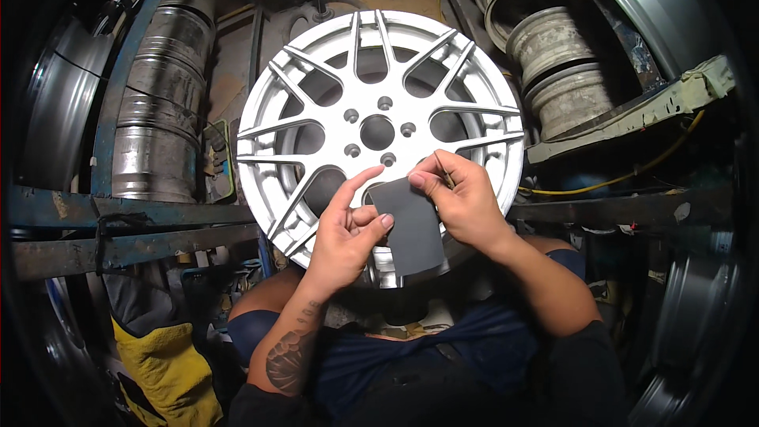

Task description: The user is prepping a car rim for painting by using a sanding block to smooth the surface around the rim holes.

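Observation:
A dark grey sheet of sandpaper [417, 229] hangs in front of me over the near part of a silvery white alloy wheel [304, 115]. My right hand [466, 198] pinches the sheet's upper right corner between thumb and fingers. Something thin and brownish shows between those fingers, too small to name. At the sheet's left edge is my left hand [345, 237], its thumb overlapping the edge and the other fingers curled. Its index finger points up toward the wheel's hub. Many paired spokes, a round centre hole and several bolt holes show on the wheel's face.
Stacked metal rims [158, 111] stand in a rack at the left; dusty rims [561, 71] are stacked at the right. Blue metal bars [174, 217] run beside the wheel. A yellow hose [617, 187] curves at the right, and a yellow and grey cloth [162, 356] hangs lower left.

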The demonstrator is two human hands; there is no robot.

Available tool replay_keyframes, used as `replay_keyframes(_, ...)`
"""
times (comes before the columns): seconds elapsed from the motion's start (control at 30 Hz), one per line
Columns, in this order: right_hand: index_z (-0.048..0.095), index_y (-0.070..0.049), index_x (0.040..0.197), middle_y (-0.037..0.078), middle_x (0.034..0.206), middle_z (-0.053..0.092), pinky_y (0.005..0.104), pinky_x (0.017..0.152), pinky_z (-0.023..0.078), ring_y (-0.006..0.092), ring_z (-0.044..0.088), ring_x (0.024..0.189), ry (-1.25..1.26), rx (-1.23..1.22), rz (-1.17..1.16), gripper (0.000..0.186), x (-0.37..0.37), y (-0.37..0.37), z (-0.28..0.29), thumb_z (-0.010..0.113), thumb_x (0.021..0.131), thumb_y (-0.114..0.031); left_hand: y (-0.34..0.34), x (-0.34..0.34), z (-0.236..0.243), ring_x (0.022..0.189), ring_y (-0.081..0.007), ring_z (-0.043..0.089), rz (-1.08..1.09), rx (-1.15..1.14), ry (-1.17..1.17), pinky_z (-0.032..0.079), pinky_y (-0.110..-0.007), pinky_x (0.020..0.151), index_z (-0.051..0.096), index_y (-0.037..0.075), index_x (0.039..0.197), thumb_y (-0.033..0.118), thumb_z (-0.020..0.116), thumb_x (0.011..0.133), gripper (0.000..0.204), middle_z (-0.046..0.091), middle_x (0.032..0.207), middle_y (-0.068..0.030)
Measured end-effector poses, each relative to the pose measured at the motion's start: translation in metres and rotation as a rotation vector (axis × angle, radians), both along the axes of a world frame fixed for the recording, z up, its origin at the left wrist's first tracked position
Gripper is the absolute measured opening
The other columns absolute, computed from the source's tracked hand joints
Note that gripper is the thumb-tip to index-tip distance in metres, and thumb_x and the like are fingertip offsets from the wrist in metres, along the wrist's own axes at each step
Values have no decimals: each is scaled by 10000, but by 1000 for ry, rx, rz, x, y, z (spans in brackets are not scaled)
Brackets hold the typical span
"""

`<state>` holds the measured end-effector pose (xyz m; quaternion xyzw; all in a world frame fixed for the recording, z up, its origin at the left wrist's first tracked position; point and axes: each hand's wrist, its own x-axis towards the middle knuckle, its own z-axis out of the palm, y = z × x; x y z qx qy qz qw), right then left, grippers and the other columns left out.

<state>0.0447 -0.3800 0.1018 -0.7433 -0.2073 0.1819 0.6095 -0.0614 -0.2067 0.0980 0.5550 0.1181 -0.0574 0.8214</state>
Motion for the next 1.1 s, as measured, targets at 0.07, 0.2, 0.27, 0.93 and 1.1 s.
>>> replay_keyframes(0.07, 682, 19, 952, 97, 767, 696, 279, 661, 488, 97, 609, 712, -25, 28, 0, 193, 0, 2, -1, 663, 957, -173, 3, 1, -5, 723, -24, 526, 18, 11, -24, 431, -180, 691, 334, 34, 1509, -43, 587, 952, 616, 597, 774, 14)
replay_keyframes(0.2, 639, 7, 968, 52, 672, 606, 274, 605, 444, 80, 515, 648, 207, -46, 115, 208, 9, -3, -7, 685, 951, -194, 4, 3, -4, 682, -13, 481, 62, 35, -42, 399, -178, 664, 325, 20, 1508, -48, 581, 949, 619, 553, 722, 32)
replay_keyframes(0.27, 613, -1, 939, 34, 661, 569, 270, 595, 429, 76, 483, 640, 159, -82, 136, 224, 9, -6, -9, 695, 946, -210, 6, 3, -6, 674, -11, 472, 58, 30, -35, 395, -178, 657, 351, 15, 1495, -48, 588, 945, 602, 555, 722, 35)
replay_keyframes(0.93, 554, -9, 867, 76, 758, 595, 291, 662, 454, 118, 522, 714, 121, -97, 207, 250, 4, -6, 3, 706, 934, -195, 13, 3, -7, 813, -57, 649, 195, 1, -42, 536, -197, 692, 464, 20, 1413, 42, 611, 972, 465, 705, 956, -53)
replay_keyframes(1.1, 570, -15, 895, 70, 794, 604, 294, 707, 459, 121, 533, 763, 74, -47, 136, 236, -6, -1, -3, 697, 946, -208, 13, 3, -8, 847, -58, 649, 211, 13, -40, 534, -195, 681, 476, 29, 1400, 71, 619, 972, 453, 710, 976, -49)
